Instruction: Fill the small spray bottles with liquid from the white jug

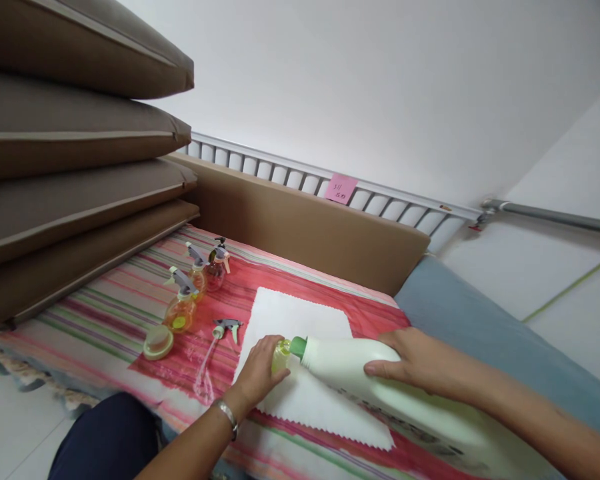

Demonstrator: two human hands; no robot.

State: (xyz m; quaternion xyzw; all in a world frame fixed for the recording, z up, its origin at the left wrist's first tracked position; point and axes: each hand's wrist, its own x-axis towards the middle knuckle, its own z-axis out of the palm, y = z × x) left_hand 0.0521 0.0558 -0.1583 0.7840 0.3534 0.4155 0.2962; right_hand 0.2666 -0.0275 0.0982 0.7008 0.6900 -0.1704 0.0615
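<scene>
My left hand [258, 371] is wrapped around a small yellow-green transparent bottle [281, 357] over a white cloth [300, 313] with zigzag edges. My right hand [405, 360] grips a large pale green jug [350, 360], tilted so that its dark green spout [298, 347] meets the small bottle's mouth. Whether liquid is flowing cannot be made out. Left of the cloth lies a detached spray nozzle [226, 328] with a clear tube. Beyond it stand several spray bottles [181, 312] with grey and pale green trigger heads, orange to reddish. A round pale green lidded container [158, 342] sits nearby.
Everything rests on a striped cloth [90, 313] with a red sheet [330, 300] over it. Brown cushions [85, 127] are stacked at left. A brown board [300, 230] stands at the back before a white radiator [280, 175] bearing a pink note [341, 189]. A grey pipe [560, 217] runs right.
</scene>
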